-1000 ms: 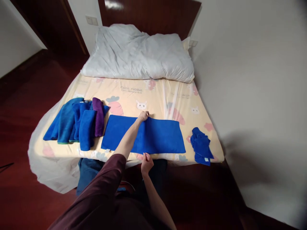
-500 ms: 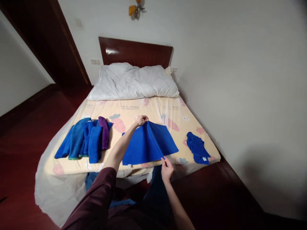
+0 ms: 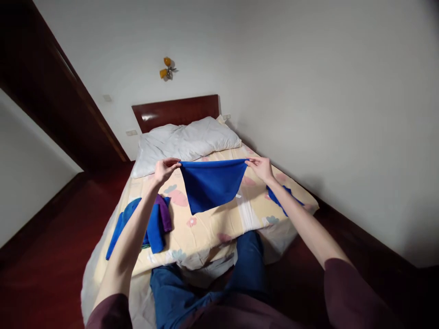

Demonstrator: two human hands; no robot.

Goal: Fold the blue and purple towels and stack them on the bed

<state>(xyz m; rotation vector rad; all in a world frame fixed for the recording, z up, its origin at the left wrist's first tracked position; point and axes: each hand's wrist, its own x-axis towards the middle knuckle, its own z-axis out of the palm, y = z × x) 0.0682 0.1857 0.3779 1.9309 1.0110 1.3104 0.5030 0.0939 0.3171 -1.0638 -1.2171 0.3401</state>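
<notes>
left hand: fingertips pinched together on the far left corner of the cloth; the left hand (image 3: 166,170) holds nothing else.
right hand: the right hand (image 3: 260,169) grips the far right corner in the same way, thumb and fingers closed on it.
blue cloth: stretched between the two hands, the blue cloth (image 3: 213,185) is raised over the middle of the bed (image 3: 206,230), its top edge nearly straight and the rest hanging down; a small white tag shows by its lower right edge.
left side: a pile of cloths (image 3: 157,230), mostly blue, lies on the bed, with a purple cloth (image 3: 166,214) at its right, partly behind the left forearm.
right side: a crumpled blue cloth (image 3: 274,197), partly hidden by the right forearm.
far end: a white quilt (image 3: 188,139) before the dark headboard (image 3: 178,109).
</notes>
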